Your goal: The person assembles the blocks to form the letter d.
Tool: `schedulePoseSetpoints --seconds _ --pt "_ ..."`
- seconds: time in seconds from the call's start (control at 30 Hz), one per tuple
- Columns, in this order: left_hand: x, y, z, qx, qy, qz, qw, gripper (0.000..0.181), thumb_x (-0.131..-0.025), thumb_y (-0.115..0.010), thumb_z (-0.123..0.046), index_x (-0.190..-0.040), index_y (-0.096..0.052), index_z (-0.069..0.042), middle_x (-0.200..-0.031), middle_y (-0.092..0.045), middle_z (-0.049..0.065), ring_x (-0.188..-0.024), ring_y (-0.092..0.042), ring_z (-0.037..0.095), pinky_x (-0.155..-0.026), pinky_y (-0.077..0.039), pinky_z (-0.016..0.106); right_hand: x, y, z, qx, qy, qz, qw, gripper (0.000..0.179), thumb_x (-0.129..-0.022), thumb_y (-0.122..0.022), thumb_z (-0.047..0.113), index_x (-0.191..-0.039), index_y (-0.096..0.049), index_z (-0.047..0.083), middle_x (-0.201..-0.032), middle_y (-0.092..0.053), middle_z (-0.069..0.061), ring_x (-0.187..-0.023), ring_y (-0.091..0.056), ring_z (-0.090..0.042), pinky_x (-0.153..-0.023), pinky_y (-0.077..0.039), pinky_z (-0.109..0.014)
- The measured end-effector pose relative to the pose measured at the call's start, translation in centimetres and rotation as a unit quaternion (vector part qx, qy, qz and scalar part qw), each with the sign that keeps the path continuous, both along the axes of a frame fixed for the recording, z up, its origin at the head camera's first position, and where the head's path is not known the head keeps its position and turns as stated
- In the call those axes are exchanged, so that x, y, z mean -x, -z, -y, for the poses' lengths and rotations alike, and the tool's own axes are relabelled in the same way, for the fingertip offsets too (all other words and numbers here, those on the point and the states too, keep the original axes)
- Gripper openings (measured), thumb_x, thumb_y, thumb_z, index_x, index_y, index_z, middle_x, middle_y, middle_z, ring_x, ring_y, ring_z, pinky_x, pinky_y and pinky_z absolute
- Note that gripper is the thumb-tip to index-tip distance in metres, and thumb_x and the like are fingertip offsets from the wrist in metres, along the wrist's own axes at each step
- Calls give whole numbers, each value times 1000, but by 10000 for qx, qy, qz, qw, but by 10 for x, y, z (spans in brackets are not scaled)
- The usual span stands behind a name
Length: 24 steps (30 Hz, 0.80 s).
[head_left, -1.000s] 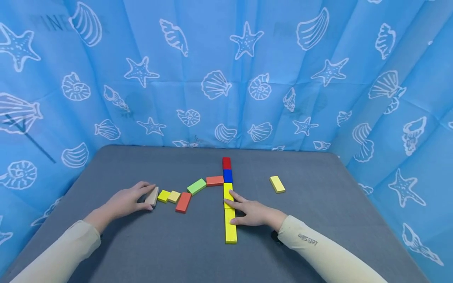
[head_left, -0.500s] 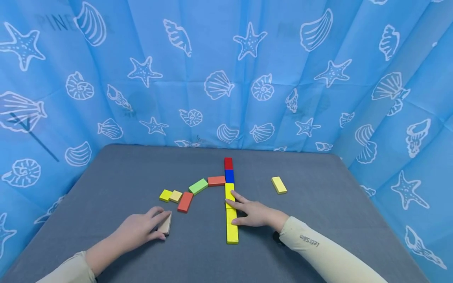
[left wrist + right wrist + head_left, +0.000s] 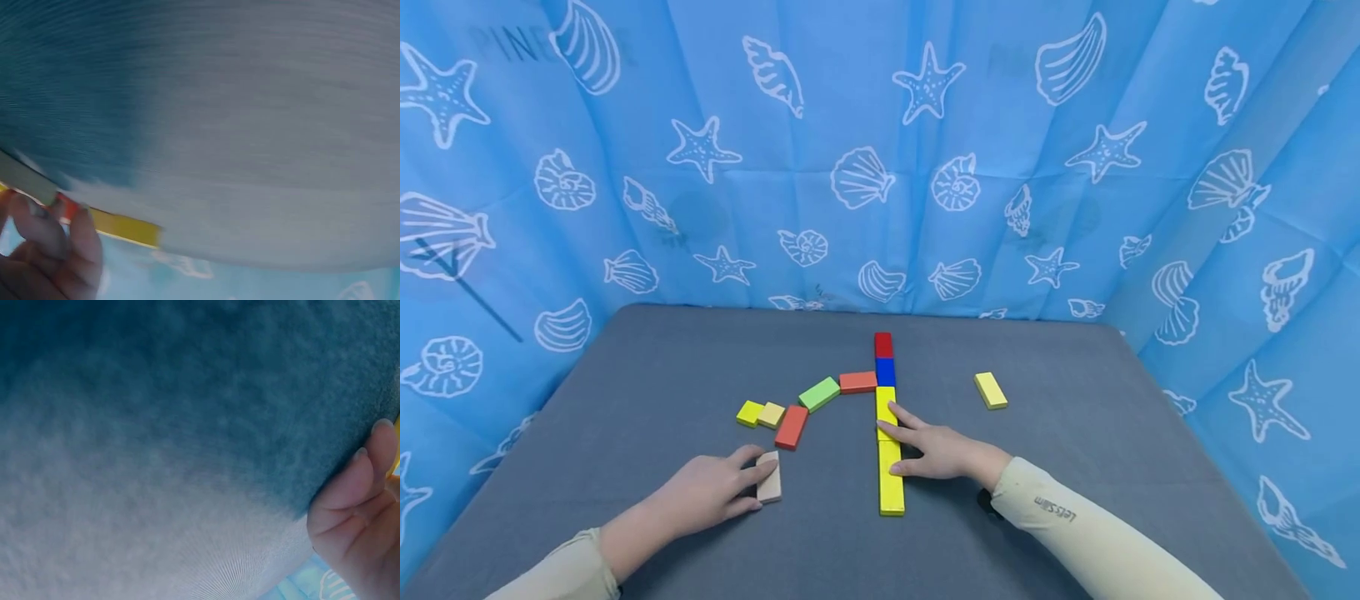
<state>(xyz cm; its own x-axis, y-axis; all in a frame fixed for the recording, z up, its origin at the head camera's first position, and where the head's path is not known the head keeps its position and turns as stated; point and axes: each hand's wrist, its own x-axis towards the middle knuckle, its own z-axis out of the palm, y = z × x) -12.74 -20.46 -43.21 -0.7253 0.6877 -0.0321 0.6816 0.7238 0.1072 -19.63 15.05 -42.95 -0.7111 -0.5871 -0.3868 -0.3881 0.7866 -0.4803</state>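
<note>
My left hand point(image 3: 707, 493) pinches a plain pale wooden block point(image 3: 769, 483) at its left side, on the grey table just in front of a red-orange block point(image 3: 792, 427). In the left wrist view the thumb and fingers point(image 3: 47, 240) are along that block's edge. My right hand point(image 3: 934, 450) rests with spread fingers on two long yellow blocks, the far one point(image 3: 886, 398) and the near one point(image 3: 891, 492). They continue a straight line with a blue block point(image 3: 886, 372) and a red block point(image 3: 883, 345). The right wrist view shows only a yellow sliver beside the fingers.
A bent chain runs left from the blue block: a red-orange block point(image 3: 857, 382), a green block point(image 3: 819, 394), the nearer red-orange one, a small tan block point(image 3: 771, 415) and a small yellow block point(image 3: 748, 413). Apart at right lies a pale yellow block point(image 3: 991, 390). A blue curtain point(image 3: 880, 167) hangs behind.
The left hand has brought the pale block from the chain's left end toward me and to the right, turning it slightly. The right hand has stayed on the yellow blocks.
</note>
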Motion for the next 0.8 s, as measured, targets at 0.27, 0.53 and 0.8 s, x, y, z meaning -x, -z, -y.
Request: schedulePoseSetpoints --seconds 0.27,0.53,0.8 --pt "-4 0 -29 98 -394 -144 9991 49 -87 -72 -34 -129 -63 -10 -118 -57 15 -53 -46 5 -47 -40 25 0 0 1 -10 6 0 10000 68 -93 -62 44 -153 -33 29 -163 -7 5 -141 -31 -29 -107 -32 -53" --pt "-5 1 -38 97 -605 -162 9980 48 -87 -72 -35 -128 -64 -10 -117 -58 15 -52 -42 5 -45 -37 25 1 -1 1 -13 -55 11 10000 68 -94 -62 44 -153 -32 28 -163 -8 3 -140 -32 -29 -107 -32 -52" --pt "-5 3 -43 31 -746 -274 9968 48 -86 -73 -37 -126 -65 -11 -109 -56 12 -52 -37 6 -45 -33 24 0 -2 0 17 -94 -11 10000 68 -94 -61 43 -153 -31 27 -163 -7 2 -140 -32 -29 -108 -32 -53"
